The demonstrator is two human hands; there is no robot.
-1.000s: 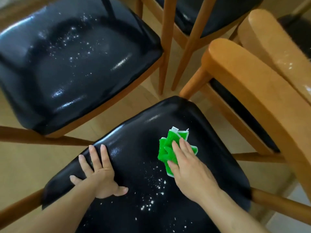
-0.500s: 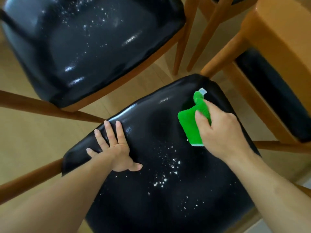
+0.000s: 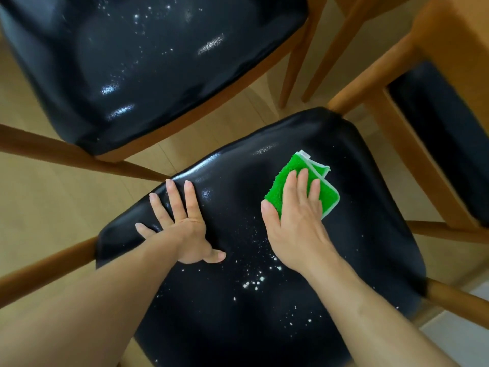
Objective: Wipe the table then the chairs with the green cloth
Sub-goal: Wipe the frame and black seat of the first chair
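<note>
The near chair seat [image 3: 304, 327] was being wiped, so the chair step was in hand; the second chair seat [image 3: 148, 70] behind looked unwiped. The right hand [image 3: 296, 221] pressed the green cloth [image 3: 280, 184] flat with straight fingers, and the left hand [image 3: 182, 226] lay spread, bracing the seat. Next, the cloth likely had to sweep back over the white crumbs [image 3: 254, 282] between the hands

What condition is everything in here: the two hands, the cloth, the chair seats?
Left hand: flat, fingers spread, resting on near seat.
Right hand: flat, pressing the green cloth down.
Green cloth: folded, lying on near seat.
Near seat: speckled with white crumbs.
Far seat: speckled too.
</note>
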